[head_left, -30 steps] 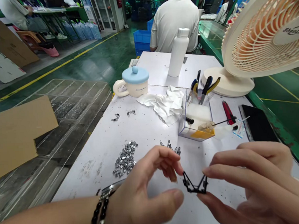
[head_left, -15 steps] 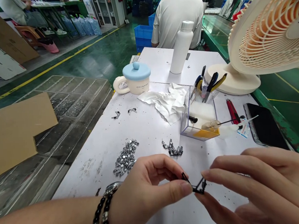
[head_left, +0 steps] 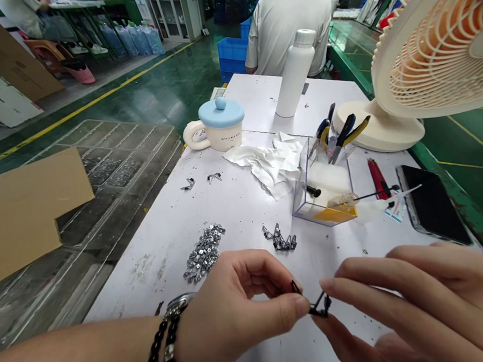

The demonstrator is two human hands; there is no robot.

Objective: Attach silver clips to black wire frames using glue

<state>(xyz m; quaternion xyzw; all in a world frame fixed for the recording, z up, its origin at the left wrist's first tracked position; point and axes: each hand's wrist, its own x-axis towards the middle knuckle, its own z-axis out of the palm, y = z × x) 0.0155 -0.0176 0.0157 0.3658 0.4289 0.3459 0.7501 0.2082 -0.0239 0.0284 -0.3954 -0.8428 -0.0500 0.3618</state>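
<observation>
A small black wire clip [head_left: 316, 305] hangs between both hands just above the white table [head_left: 243, 208]. My left hand [head_left: 236, 311] pinches its left end between thumb and forefinger. My right hand [head_left: 410, 307] grips its right end with fingertip and thumb. Beyond my left hand lies a pile of small silver metal pieces [head_left: 205, 252]. A little cluster of dark clips [head_left: 280, 239] lies just past the held clip.
A clear box [head_left: 325, 190] holds pliers and tools. Around it are a crumpled white cloth [head_left: 275, 163], a blue-lidded mug [head_left: 218, 125], a white bottle [head_left: 294, 73], a fan [head_left: 429, 52], red cutters [head_left: 378, 178] and a black phone [head_left: 432, 203]. Compartment trays with cardboard [head_left: 28, 208] stand left. A person [head_left: 290, 22] sits beyond.
My left thumb and forefinger have closed onto the clip's left end. The clip has folded narrower and both hands have drawn closer together.
</observation>
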